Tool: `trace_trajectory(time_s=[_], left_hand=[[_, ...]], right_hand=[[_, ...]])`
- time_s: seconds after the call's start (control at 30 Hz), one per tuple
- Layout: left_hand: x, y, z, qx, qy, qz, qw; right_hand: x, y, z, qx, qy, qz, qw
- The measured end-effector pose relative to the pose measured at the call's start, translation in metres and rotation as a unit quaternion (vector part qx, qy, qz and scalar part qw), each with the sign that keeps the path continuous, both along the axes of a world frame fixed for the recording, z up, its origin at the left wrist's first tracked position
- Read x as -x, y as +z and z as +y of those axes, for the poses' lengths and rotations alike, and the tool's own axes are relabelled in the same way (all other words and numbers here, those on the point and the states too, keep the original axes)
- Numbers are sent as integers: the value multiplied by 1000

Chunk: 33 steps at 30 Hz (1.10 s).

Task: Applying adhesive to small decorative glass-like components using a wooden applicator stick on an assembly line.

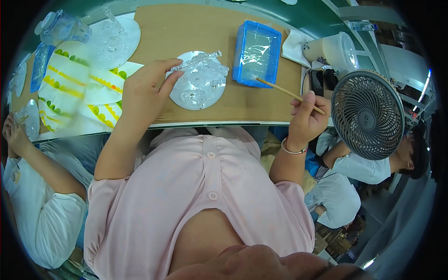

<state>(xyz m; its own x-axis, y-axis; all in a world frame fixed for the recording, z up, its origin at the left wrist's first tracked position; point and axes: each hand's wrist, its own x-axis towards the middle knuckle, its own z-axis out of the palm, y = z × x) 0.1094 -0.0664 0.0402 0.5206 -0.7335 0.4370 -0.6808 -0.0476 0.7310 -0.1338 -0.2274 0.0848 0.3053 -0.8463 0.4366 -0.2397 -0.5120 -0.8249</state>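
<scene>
My left hand (151,86) is pinching a clear piece (201,58) by one end over the plate (214,96); my right hand (310,114) is holding a stick (284,89), tip at the tray (239,56). Gripped only there, the piece risks swivelling and scattering the other pieces (194,96).

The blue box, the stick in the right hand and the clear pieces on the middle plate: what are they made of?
Blue box: probably shiny plastic; its smooth, coloured walls catch light.
Stick: likely wood or bamboo, with a plain tan look.
Clear pieces: glossy and see-through with bright glints, so maybe plastic; glass can't be ruled out.
</scene>
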Motion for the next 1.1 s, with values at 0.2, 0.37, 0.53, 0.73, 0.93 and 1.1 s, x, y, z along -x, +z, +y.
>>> trace_trajectory(time_s=[0.2,0.37,0.53,0.73,0.93,1.1], left_hand=[[-2,-4,2,-9,6,-38,999],[0,-2,1,-36,2,-17,999],[-4,0,0,-44,-16,-46,998],[-4,1,0,-26,-27,-74,997],[-7,1,0,-25,-41,-86,995],[-4,0,-1,-28,-28,-106,994]], right_hand=[[10,6,2,-13,-24,-107,994],[5,-9,31,-68,73,-85,991],[-1,-32,47,-27,165,57,984],[-19,-36,48,176,284,105,936],[-30,-48,49,317,344,167,868],[-34,-32,41,228,313,171,906]])
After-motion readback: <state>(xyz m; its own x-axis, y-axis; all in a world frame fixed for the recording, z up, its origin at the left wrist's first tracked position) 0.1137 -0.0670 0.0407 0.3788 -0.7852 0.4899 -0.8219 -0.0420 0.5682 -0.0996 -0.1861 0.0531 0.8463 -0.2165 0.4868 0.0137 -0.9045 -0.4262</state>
